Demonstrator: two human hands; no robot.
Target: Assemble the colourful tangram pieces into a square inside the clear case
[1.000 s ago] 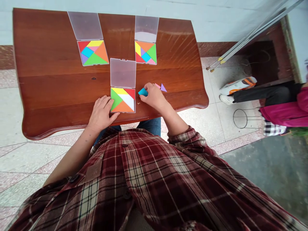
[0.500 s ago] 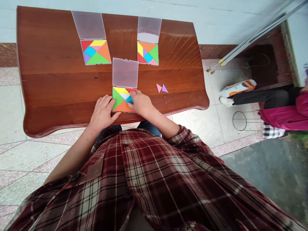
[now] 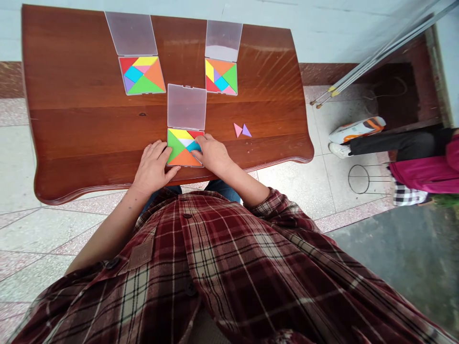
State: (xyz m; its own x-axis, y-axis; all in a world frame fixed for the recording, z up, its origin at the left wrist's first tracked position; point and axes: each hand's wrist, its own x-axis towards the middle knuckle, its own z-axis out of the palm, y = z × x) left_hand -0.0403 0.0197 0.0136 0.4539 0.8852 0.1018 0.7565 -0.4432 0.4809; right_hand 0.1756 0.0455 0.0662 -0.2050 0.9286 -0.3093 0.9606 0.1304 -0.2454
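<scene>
Nearest me on the table lies a tangram box, its clear lid folded back. In its tray are a green triangle, an orange triangle, a yellow parallelogram, a red triangle and a blue square. White tray floor shows between the pieces. My right hand has its thumb and fingertips on the blue square, partly covering it. With fingers stretched out, my left hand rests against the tray's left edge. A pink triangle and a purple triangle lie loose to the right.
Two more open tangram boxes stand farther back on the wooden table: a left tray and a right tray, both filled with coloured pieces. Beyond the table's right edge are crutches, a bag and a seated person's leg.
The view has shifted slightly. My right thumb has drawn back a little, and more of the blue square shows. My left hand stays at the tray's edge.
</scene>
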